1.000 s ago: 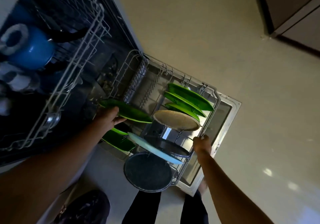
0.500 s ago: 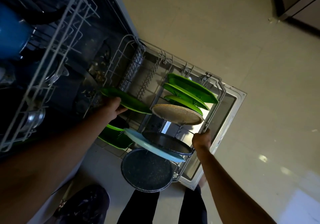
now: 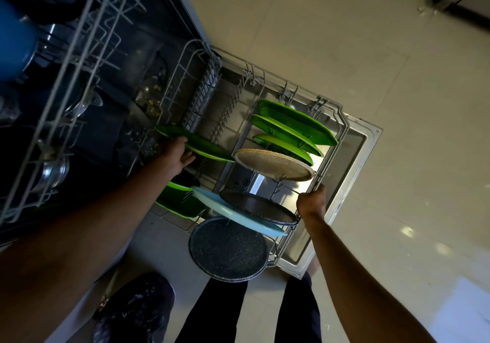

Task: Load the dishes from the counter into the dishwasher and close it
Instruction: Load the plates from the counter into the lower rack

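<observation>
Two wire racks are seen in the open dishwasher (image 3: 358,151), whose door is lowered over the pale floor (image 3: 344,37). The upper rack (image 3: 79,51) fills the left of the view, and a blue pot (image 3: 16,43) is lodged at its far left edge. The lower rack (image 3: 344,122) is drawn out over the door. A speckled dark plate (image 3: 228,250) is stood at this rack's near edge, with a light blue plate (image 3: 238,216) just behind it and a black plate (image 3: 259,207) behind that. A beige plate (image 3: 273,163) is set midway along the right side, and three green plates (image 3: 294,122) are slotted beyond it toward the far right corner. Other green plates (image 3: 180,202) are lodged at the near left corner. Along the rack's left side a single green plate (image 3: 206,149) is held tilted, grasped at its near rim by the left hand (image 3: 176,154); whether it is seated in the tines cannot be told. The right hand (image 3: 311,202) is clenched round the wire rim at the rack's right edge, just beside the black plate.
</observation>
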Tool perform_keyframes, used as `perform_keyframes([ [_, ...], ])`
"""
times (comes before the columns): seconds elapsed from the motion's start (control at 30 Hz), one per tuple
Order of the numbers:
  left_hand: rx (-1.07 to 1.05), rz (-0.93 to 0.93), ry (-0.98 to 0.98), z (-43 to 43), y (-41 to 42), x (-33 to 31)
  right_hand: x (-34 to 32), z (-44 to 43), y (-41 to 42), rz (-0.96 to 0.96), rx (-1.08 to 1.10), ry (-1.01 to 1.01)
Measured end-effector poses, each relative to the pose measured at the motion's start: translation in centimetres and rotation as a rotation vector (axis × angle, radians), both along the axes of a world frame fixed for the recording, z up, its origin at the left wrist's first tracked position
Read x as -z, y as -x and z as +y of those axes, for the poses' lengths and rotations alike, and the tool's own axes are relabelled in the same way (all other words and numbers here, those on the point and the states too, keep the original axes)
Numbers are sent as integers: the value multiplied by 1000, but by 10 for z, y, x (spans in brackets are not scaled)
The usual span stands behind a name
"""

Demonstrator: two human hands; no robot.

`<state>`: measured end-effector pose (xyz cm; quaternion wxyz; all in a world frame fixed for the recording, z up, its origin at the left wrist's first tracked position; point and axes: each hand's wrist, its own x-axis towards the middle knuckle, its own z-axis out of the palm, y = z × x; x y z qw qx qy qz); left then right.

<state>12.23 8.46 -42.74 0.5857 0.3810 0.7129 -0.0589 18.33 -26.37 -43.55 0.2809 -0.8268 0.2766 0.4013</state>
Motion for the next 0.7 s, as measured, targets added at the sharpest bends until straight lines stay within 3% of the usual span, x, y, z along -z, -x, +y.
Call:
perform_keyframes([
  [0.23,45,21,-154,-4,14,-28,-16,1,-12,82,-50,-47],
  [0.4,209,-71,-421,-25,38,-49,-16,-8,-20,158,-156,-63],
  [0.53,243,-26,-609,-61,63,-77,-25,-15,-17,117,-269,-49],
  [0.7,272,87,-781,-135,91,-108,-30,-36,-11,105,-348,-181],
])
